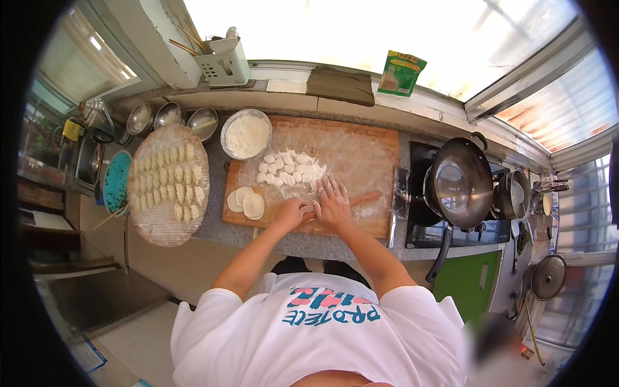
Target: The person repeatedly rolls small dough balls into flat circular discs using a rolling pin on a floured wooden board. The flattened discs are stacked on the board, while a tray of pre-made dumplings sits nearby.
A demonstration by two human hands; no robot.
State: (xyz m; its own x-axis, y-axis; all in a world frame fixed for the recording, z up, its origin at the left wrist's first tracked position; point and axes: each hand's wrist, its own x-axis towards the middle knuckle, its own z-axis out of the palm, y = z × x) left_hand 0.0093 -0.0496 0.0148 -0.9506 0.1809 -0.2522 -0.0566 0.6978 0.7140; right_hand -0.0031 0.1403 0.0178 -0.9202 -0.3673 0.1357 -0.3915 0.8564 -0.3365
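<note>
On the floury wooden board (361,148), my right hand (331,205) lies palm down across a wooden rolling pin (366,197), fingers stretched out and apart. Beside it, at the pin's left end, my left hand (291,212) is closed with fingers pinched. What it holds is hidden under the fingers. Several small balls of dough (279,169) lie just beyond my hands, dusted with flour. Left of my left hand, 3 flat round dough wrappers (254,206) rest near the board's front edge.
A bowl of flour (247,134) stands at the board's far left corner. Further left, a round tray (145,219) bears rows of dumplings (169,175), beside a turquoise bowl of green filling (116,177). At right, a wok (461,184) sits on the stove, its handle jutting towards me.
</note>
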